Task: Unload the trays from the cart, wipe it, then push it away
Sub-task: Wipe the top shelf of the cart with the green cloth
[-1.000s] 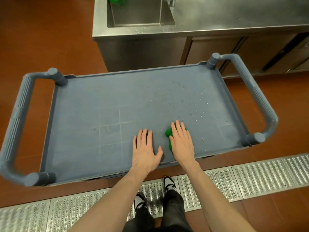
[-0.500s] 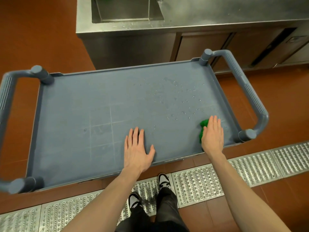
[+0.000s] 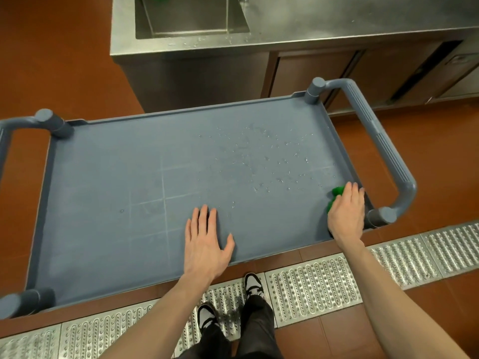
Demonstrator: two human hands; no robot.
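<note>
With the left hand (image 3: pixel 206 240) flat bracing the cart (image 3: pixel 108 229), the right hand (image 3: pixel 346 212), pressing the green cloth (image 3: pixel 337 194) flat-fingered, would best sweep toward eleven o'clock across the droplets (image 3: pixel 259 161).

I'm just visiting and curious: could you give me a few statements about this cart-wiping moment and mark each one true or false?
1. The left hand lies flat on the cart top. True.
2. The right hand presses a green cloth near the cart's right end. True.
3. Trays are stacked on the cart. False: none stand on it.
4. Water droplets sit on the cart's right half. True.
5. The left hand grips the right handle. False: neither hand touches it.
</note>
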